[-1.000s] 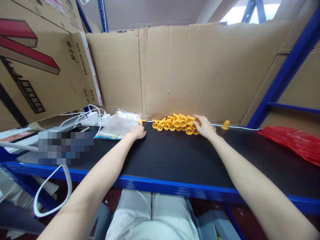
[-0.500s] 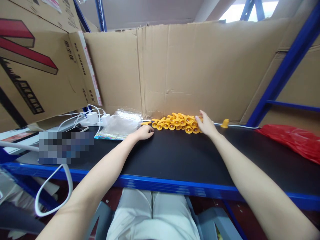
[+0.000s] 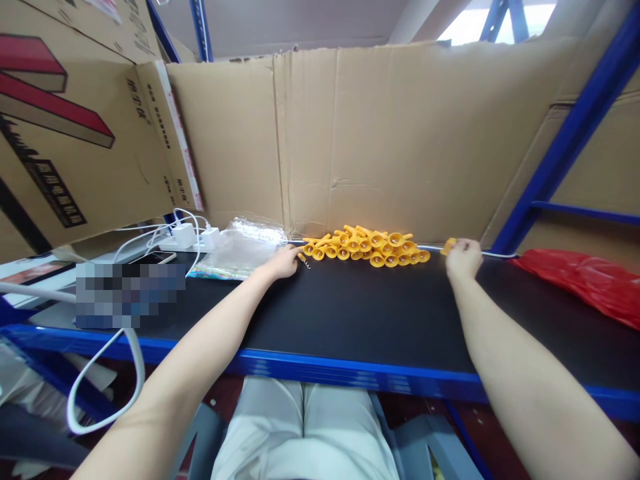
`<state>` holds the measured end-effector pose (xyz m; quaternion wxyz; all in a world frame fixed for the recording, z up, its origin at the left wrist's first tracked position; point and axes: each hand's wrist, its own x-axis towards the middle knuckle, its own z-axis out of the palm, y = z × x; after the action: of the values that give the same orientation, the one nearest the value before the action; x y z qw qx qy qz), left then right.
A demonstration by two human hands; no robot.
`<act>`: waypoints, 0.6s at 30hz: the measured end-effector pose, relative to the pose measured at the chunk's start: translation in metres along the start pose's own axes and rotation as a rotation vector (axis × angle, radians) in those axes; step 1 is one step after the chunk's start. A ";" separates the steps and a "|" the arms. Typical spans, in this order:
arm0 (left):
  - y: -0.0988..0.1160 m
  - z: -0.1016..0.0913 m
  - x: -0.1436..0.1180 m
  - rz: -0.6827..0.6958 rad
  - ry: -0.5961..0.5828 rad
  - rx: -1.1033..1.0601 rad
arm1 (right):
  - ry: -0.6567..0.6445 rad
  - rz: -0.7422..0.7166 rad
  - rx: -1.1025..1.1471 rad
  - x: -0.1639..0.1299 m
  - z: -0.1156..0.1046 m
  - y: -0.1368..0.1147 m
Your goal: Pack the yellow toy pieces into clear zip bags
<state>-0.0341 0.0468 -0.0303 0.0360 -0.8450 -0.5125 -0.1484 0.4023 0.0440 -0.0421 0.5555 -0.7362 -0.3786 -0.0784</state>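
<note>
My left hand (image 3: 286, 262) is closed around a thin yellow stick-like part (image 3: 301, 257), most of it hidden by the fingers. A small curled wire (image 3: 307, 265) shows at its end. Just to the right of that hand lies a stack of yellow funnel-shaped plastic parts (image 3: 369, 255), their wide mouths facing me and something shiny inside several of them. At the right, beyond the stack, my right hand (image 3: 465, 259) pinches a yellow bell-shaped cap (image 3: 449, 246), partly covered by the fingers.
A clear plastic bag (image 3: 245, 243) lies left of my left hand, near white chargers and cables (image 3: 185, 233). A red plastic bag (image 3: 580, 277) is at the right. Cardboard (image 3: 400, 133) walls the back; a blue frame post (image 3: 565, 133) slants up on the right.
My right hand has left the stack's right end and moved right, taking hold of the yellow cap. The left hand has shifted slightly left and now holds the yellow stick-like part.
</note>
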 end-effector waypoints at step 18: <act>0.012 -0.008 -0.007 -0.112 -0.166 -0.018 | -0.311 0.087 -0.254 0.039 0.030 0.040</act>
<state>-0.0279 0.0336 -0.0236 -0.0226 -0.8247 -0.5587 -0.0845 0.4463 0.0852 -0.0628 0.3956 -0.8194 -0.4146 0.0134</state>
